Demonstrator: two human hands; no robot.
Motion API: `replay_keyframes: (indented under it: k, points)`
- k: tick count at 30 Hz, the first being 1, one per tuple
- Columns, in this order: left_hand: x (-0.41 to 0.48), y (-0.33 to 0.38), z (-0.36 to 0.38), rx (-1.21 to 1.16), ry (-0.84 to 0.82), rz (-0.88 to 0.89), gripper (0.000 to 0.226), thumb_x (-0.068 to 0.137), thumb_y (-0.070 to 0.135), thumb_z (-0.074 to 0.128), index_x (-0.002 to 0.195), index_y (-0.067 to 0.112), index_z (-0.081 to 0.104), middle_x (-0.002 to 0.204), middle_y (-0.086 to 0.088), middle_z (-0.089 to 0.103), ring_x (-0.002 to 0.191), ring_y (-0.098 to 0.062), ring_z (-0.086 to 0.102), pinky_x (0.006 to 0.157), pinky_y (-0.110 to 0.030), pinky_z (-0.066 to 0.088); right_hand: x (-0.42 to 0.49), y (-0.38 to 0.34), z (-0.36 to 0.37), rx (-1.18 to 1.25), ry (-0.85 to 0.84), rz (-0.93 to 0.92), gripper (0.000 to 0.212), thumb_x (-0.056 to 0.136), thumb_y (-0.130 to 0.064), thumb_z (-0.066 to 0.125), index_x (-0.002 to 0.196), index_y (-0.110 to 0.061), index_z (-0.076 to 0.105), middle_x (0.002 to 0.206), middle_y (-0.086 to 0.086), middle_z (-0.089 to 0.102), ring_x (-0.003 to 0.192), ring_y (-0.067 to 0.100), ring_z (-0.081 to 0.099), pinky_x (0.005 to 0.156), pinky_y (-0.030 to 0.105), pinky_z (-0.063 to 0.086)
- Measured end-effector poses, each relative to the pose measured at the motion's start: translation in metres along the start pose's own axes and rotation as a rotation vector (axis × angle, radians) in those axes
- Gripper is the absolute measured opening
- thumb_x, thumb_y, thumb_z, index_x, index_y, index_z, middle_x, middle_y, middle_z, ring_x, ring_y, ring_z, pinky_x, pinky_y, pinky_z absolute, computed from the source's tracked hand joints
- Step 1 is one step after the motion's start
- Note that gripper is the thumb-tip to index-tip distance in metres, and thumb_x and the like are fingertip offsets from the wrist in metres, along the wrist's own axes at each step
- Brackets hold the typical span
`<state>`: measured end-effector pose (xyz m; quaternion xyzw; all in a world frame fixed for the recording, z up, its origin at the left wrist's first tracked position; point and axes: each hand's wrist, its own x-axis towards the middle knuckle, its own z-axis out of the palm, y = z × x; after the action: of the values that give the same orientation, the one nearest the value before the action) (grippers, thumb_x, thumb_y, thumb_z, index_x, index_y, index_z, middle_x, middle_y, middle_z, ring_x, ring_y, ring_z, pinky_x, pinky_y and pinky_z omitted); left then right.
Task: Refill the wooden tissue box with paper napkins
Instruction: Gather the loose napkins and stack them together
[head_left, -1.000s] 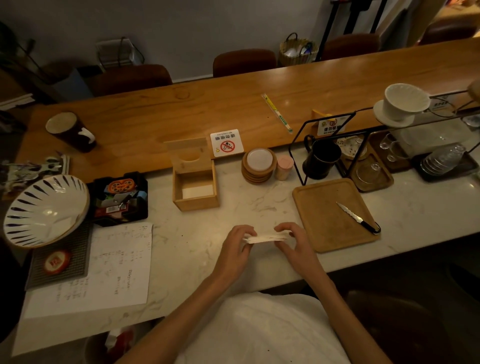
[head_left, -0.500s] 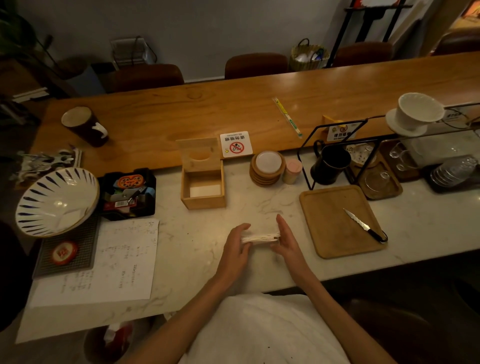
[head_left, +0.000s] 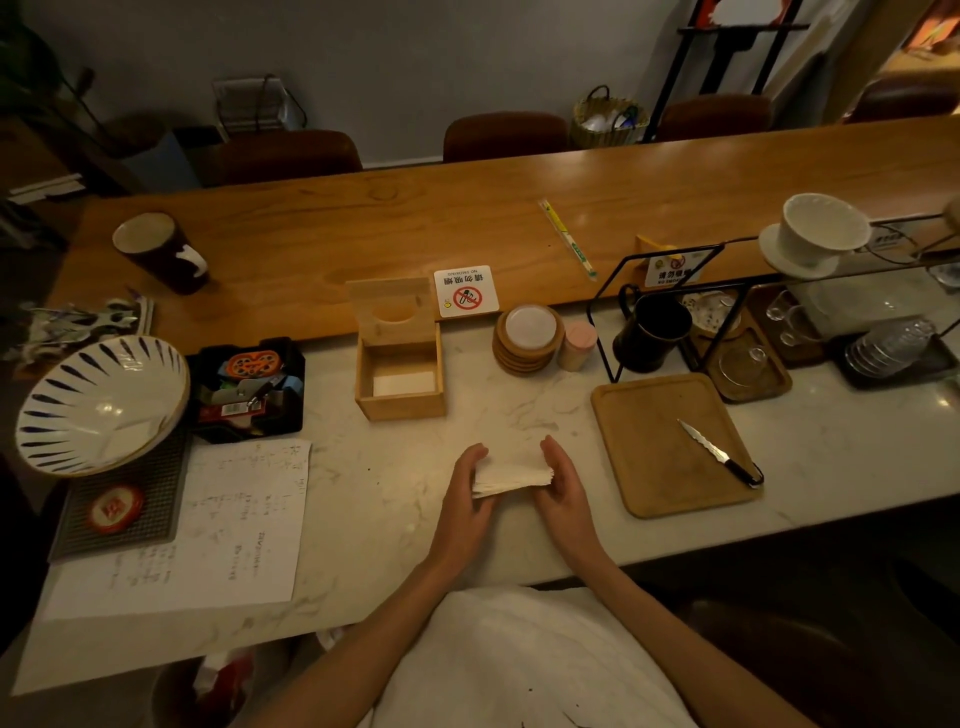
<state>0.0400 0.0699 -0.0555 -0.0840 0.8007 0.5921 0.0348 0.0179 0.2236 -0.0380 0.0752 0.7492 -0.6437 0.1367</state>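
A stack of white paper napkins (head_left: 511, 475) rests on the marble counter between my hands. My left hand (head_left: 467, 499) presses its left edge and my right hand (head_left: 563, 486) presses its right edge. The wooden tissue box (head_left: 400, 364) stands farther back, a little to the left, with its lid (head_left: 390, 310) tilted up against the wooden ledge. Inside it lies something flat and white, low in the box.
A wooden tray (head_left: 670, 447) with a knife (head_left: 719, 453) lies to the right. Stacked coasters (head_left: 529, 340), a black mug (head_left: 652, 332), a wire rack (head_left: 727, 291), a striped bowl (head_left: 98, 405), a black tray of items (head_left: 247, 387) and a paper sheet (head_left: 208, 525) surround the spot.
The napkin stack has tilted so its top face shows, and both hands have closed in on its sides. The camera has come closer to the counter.
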Motion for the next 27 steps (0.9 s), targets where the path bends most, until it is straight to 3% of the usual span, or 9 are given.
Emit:
replay_keyframes:
  k: [3,7,10,14,16,18,20,23,27]
  points:
    - [-0.001,-0.002,-0.001,-0.034,0.007,-0.041,0.059,0.094,0.015,0.061,0.146,0.018,0.035,0.146,0.017,0.038,0.136,-0.002,0.037,0.111,-0.011,0.031,0.0,0.001,0.001,-0.01,-0.02,0.007,0.063,0.096,-0.005,0.054,0.151,-0.015,0.025,0.156,-0.003,0.03,0.142,0.007,0.03,0.104,0.004,0.032]
    - [0.001,0.003,0.001,-0.042,-0.031,-0.042,0.059,0.097,0.015,0.055,0.15,0.019,0.029,0.154,0.004,0.035,0.141,-0.008,0.033,0.116,-0.024,0.029,-0.003,-0.002,0.003,-0.077,-0.105,-0.038,0.072,0.097,-0.007,0.054,0.153,-0.016,0.01,0.148,-0.025,0.019,0.125,-0.03,0.025,0.099,-0.003,0.027]
    - [0.0,-0.001,0.002,-0.037,-0.067,-0.042,0.066,0.099,0.016,0.052,0.154,0.017,0.016,0.16,0.003,0.022,0.146,-0.007,0.022,0.12,-0.028,0.023,-0.003,-0.001,0.004,-0.062,-0.103,-0.037,0.078,0.097,-0.007,0.052,0.154,-0.018,0.001,0.148,-0.026,0.013,0.119,-0.036,0.022,0.098,-0.005,0.025]
    - [0.0,0.003,0.007,-0.025,-0.078,-0.021,0.066,0.1,0.012,0.048,0.154,0.017,0.012,0.16,0.008,0.017,0.146,-0.002,0.017,0.119,-0.02,0.018,-0.003,-0.004,0.005,-0.057,-0.101,-0.048,0.074,0.097,-0.001,0.05,0.153,-0.018,0.004,0.143,-0.03,0.017,0.119,-0.034,0.027,0.094,-0.006,0.028]
    - [0.003,0.004,0.007,-0.002,-0.029,-0.014,0.057,0.099,0.01,0.048,0.151,0.017,0.025,0.155,0.009,0.028,0.142,-0.002,0.026,0.114,-0.01,0.022,-0.003,-0.004,0.003,-0.062,-0.036,-0.049,0.065,0.097,-0.001,0.05,0.152,-0.015,0.017,0.149,-0.02,0.025,0.129,-0.019,0.03,0.097,-0.003,0.03]
    - [0.005,0.0,0.003,0.023,0.037,0.001,0.041,0.097,0.006,0.05,0.136,0.02,0.047,0.14,0.006,0.048,0.13,-0.006,0.044,0.11,-0.014,0.034,-0.002,0.002,-0.002,-0.085,0.042,-0.071,0.048,0.096,-0.004,0.053,0.141,-0.014,0.043,0.145,-0.004,0.045,0.127,-0.006,0.043,0.105,0.011,0.038]
    - [0.005,-0.004,-0.001,0.046,0.072,0.047,0.033,0.094,0.0,0.053,0.12,0.02,0.059,0.123,0.003,0.059,0.116,-0.002,0.054,0.106,-0.027,0.043,-0.002,0.009,-0.006,-0.099,0.082,-0.1,0.031,0.094,-0.004,0.057,0.122,-0.015,0.059,0.128,0.0,0.059,0.118,-0.009,0.05,0.108,0.028,0.042]
    - [0.006,-0.004,-0.006,0.067,0.098,0.077,0.029,0.093,0.0,0.055,0.113,0.02,0.064,0.115,0.004,0.062,0.11,0.005,0.055,0.099,-0.02,0.045,0.001,0.013,-0.009,-0.129,0.133,-0.129,0.021,0.092,-0.009,0.061,0.113,-0.014,0.063,0.12,-0.003,0.061,0.119,-0.005,0.05,0.107,0.035,0.044]
    - [0.011,-0.005,-0.009,0.094,0.122,0.09,0.027,0.091,0.0,0.058,0.11,0.019,0.064,0.113,0.001,0.063,0.107,0.009,0.055,0.095,-0.009,0.042,0.004,0.01,-0.011,-0.185,0.129,-0.194,0.021,0.09,-0.009,0.064,0.107,-0.022,0.064,0.121,-0.007,0.057,0.126,0.003,0.045,0.109,0.032,0.039]
